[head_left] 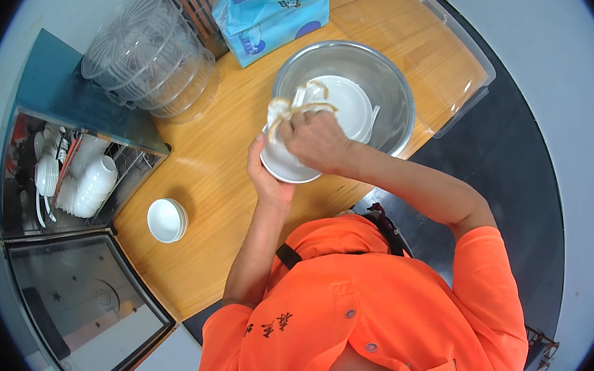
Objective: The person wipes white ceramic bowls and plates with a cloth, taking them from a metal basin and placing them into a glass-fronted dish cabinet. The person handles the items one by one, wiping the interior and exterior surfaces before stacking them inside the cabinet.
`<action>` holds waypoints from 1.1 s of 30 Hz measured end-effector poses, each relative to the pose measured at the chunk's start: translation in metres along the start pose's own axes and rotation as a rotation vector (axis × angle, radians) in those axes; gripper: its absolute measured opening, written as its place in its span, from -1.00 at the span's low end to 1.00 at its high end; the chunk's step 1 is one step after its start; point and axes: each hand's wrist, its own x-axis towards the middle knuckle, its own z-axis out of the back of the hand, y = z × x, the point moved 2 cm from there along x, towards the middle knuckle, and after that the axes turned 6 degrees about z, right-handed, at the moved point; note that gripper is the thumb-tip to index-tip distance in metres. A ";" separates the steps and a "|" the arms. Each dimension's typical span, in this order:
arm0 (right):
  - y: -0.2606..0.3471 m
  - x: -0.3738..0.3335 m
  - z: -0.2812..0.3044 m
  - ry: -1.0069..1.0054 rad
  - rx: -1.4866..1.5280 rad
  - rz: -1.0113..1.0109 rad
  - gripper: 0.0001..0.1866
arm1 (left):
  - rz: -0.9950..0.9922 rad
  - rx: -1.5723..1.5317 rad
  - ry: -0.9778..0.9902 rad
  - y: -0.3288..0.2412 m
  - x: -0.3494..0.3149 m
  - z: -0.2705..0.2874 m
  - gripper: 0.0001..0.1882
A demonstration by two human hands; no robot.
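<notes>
My left hand (267, 170) grips a white bowl (288, 166) by its left side, tilted in front of me at the near edge of the steel basin. Pressed against the inside of that bowl is a white cloth with tan edging (279, 113), bunched in my right hand (316, 140). The fingers of my right hand are curled round the cloth. Just beyond, the large steel basin (394, 81) holds white dishes (350, 106) and a white spoon (374, 116). Part of the basin's contents is hidden by the cloth and my right hand.
A small stack of white bowls (166, 220) stands at left on the wooden table (224, 241). Beside it, an open-doored cabinet (80, 169) holds bowls, plates and spoons. Clear stacked racks (151, 57), a blue tissue pack (279, 21) and a transparent sheet (426, 47) lie along the back.
</notes>
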 end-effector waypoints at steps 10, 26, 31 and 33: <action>-0.037 -0.094 -0.022 -0.158 1.814 -0.968 -0.64 | -0.288 0.201 0.015 -0.030 -0.017 -0.005 -0.36; -0.051 -0.089 0.002 0.202 0.853 -0.654 -0.69 | -1.005 1.986 0.980 -0.050 -0.061 -0.045 -0.63; -0.053 -0.083 0.002 0.309 1.009 -0.592 -0.60 | -0.864 2.024 1.247 -0.046 -0.057 -0.035 -0.82; -0.057 -0.087 -0.003 0.221 1.177 -0.726 -0.54 | -0.733 1.981 1.144 -0.045 -0.055 -0.031 -0.87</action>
